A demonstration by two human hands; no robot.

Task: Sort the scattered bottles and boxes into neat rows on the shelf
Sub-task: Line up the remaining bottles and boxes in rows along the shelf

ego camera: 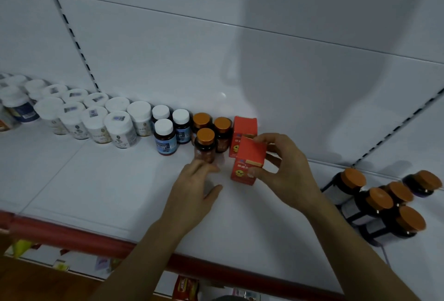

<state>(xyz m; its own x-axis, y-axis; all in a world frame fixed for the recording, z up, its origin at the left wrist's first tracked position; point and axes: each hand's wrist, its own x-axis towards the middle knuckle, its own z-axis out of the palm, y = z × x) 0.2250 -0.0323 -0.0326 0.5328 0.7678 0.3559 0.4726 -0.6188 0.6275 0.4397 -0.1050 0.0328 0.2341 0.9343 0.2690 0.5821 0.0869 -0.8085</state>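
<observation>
My right hand grips a red box between thumb and fingers, just in front of a second red box standing at the back of the white shelf. My left hand touches the base of a brown bottle with an orange cap with its fingertips. Two more orange-capped bottles stand behind it. Left of them stand three white-capped blue-label bottles, then rows of white jars.
Several dark bottles with orange lids lie on their sides at the right of the shelf. A red rail runs along the shelf's front edge. Slotted uprights cross the white back panel. Goods show on the lower shelf.
</observation>
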